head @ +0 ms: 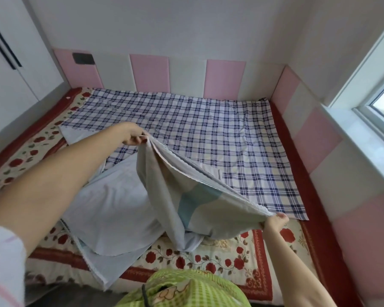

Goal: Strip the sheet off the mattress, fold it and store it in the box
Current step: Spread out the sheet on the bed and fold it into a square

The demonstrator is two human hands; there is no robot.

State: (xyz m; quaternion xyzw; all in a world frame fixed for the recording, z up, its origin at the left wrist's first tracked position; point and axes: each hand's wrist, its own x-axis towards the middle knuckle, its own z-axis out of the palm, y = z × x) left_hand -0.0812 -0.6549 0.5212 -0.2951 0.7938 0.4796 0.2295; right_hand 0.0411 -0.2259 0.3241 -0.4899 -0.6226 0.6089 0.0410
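soft sheet held by its trimmed edge, layers sagging over the bed

the sheet [186,196] is held up off the flowered mattress [231,260], near its front edge, with its lower folds heaped on the bed below. a bunched edge with lace trim is pinched by the left grip [134,138], thumb against curled fingers, raised and further back. the other end of that edge is pinched by the right grip [275,222], low and near the front. between them several layers hang in a slack sag. a plaid cloth [208,129] is spread flat behind, just beside the hanging layers; whether it is joined to the sheet cannot be told. the fabric is judged light, limp and thin, with no stiffness of its own, so shape will be kept only under tension. hold is best taken at corners and hemmed edges, all layers gathered together, since a loose layer could slip out. the box is not seen.
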